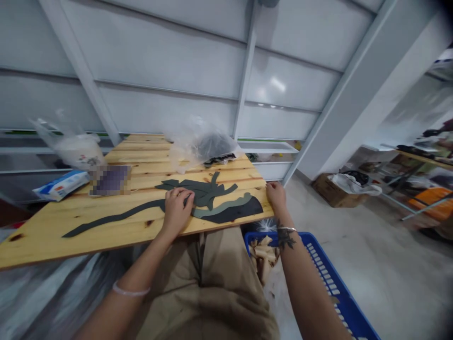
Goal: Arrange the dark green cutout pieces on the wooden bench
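1. My left hand lies palm down, fingers curled loosely together, pressing on the pile of dark cut pieces. No pinch that I can see.
2. My right hand rests on the near right edge of the wooden table; fingers look curled over the rim, gripping nothing but the edge, though blur hides the exact pose.
3. Key relation: pile sits between my two hands, touching the left fingertips and just right of them; right hand is near but apart. Left hand is nearer.
4. Long strip: thin, dark, wavy, long axis runs from under my left hand out to the left and toward me.
5. Look of the pieces: flat, matte, dark grey-green, irregular branching outlines, overlapping; a wide black curved piece lies at the table's near edge, a lighter green band on top of it.
6. Around: clear plastic bag with dark contents behind the pile, wet-wipe pack far left, blue basket by my right forearm, below the table.
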Tool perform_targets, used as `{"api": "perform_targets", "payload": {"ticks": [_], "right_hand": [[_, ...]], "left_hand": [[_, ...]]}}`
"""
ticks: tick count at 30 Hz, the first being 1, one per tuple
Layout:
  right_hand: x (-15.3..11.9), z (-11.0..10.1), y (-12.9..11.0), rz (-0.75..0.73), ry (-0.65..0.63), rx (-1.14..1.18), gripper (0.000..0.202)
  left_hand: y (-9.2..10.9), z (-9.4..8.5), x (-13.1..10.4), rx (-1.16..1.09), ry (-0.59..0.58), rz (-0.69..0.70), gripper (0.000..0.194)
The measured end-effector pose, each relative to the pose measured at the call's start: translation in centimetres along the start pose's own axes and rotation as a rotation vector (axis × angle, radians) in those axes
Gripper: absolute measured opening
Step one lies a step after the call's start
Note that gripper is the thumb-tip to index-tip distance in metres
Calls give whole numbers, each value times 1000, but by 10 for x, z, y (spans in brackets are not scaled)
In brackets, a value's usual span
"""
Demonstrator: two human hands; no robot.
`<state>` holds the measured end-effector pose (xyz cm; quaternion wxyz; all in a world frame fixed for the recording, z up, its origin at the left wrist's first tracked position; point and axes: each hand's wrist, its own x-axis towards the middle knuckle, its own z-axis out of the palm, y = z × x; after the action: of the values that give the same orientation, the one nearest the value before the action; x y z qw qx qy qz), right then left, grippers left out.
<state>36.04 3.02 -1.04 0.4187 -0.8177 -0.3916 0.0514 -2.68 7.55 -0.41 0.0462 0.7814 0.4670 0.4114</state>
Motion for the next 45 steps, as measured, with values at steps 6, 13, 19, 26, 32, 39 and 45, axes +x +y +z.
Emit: {"api": "perform_targets", "payload": {"ticks": [6,13,19,26,32,39,45], "right_hand": [[1,1,3,-15,-10,5,32],[0,0,1,-19,-17,-26,29],[-2,-1,-1,-37,-22,-41,34],[-1,2,4,-70,-26,19,45],[1,3,10,-80,-20,114,50],[-6,1,5,-60,-48,130,54],[-6,-1,2,-56,-72,110,54]], "left_hand": [[-3,1,-2,-11,45,-69,30],[-10,1,1,-56,50,-137,29],[-19,3,2,-81,59,-191,31],[-16,-2,-2,-74,108,-157,26],[-8,-5,-4,-67,74,-92,26],[-8,-3,-6,-53,4,-106,23],[-9,-4,-8,-29,-14,-150,24]]}}
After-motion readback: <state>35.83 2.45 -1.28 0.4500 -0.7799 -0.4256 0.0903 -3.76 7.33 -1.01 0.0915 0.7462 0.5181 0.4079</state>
